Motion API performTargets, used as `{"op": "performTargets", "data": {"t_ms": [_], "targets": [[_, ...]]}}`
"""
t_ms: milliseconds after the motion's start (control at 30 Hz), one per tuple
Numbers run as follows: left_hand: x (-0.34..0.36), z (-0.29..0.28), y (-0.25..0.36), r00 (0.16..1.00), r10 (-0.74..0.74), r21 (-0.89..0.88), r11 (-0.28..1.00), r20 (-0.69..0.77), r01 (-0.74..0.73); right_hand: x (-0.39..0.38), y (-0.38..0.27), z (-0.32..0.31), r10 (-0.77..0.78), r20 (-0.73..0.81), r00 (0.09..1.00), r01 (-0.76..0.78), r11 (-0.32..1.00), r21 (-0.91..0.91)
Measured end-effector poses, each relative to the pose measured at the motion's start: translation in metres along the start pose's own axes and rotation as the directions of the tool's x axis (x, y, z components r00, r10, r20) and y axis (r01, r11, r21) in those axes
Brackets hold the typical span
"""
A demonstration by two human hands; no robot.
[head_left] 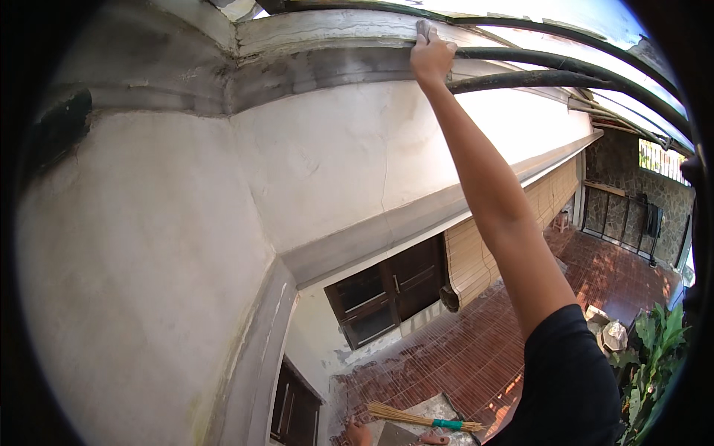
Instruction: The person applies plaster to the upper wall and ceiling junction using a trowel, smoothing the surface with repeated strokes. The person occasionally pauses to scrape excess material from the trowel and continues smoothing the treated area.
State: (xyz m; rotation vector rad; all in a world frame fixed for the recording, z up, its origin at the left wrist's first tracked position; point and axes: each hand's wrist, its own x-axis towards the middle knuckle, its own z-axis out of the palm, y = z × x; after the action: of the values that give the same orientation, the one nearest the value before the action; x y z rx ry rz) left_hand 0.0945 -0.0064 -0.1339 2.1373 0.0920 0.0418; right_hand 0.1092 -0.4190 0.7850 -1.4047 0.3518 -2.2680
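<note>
My right arm stretches up across the view to the roof edge. There my right hand (433,53) is closed against the pale moulded ledge (320,33) at the top of the wall, beside dark pipes (535,56). Something grey shows at its fingertips, too small to name. At the lower edge a part of my left hand (360,432) shows, cut off by the frame, its fingers mostly hidden. Close to it lie a grey flat plate (398,435) and a brown rounded piece (435,440). A stick broom (424,420) with a green binding lies just beyond them.
Cream walls (141,245) meet in a corner at left, with a grey band (349,249) lower down. Far below is a red tiled floor (446,338). A rolled bamboo blind (472,260) hangs by dark shuttered windows (390,290). Leafy plants (654,357) stand at right.
</note>
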Motion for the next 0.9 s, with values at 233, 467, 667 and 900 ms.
{"op": "performTargets", "data": {"t_ms": [233, 467, 667, 900], "targets": [[-0.003, -0.01, 0.019, 0.999, -0.032, 0.005, 0.999, 0.03, 0.032, -0.004, -0.004, -0.014, -0.044, 0.081, 0.996, 0.042, 0.999, 0.024], [-0.002, -0.019, 0.026, 0.998, -0.038, 0.034, 0.999, 0.051, 0.036, -0.002, 0.012, -0.003, -0.297, 0.047, 0.954, 0.289, 0.947, 0.138], [-0.006, -0.021, 0.025, 0.997, -0.047, 0.035, 0.998, 0.064, 0.044, 0.013, 0.035, -0.002, -0.049, 0.013, 0.999, 0.05, 0.997, -0.056], [-0.005, -0.02, 0.027, 0.997, -0.045, 0.031, 0.999, 0.069, 0.043, 0.015, 0.034, -0.013, -0.199, 0.014, 0.98, 0.2, 0.978, -0.056]]}}
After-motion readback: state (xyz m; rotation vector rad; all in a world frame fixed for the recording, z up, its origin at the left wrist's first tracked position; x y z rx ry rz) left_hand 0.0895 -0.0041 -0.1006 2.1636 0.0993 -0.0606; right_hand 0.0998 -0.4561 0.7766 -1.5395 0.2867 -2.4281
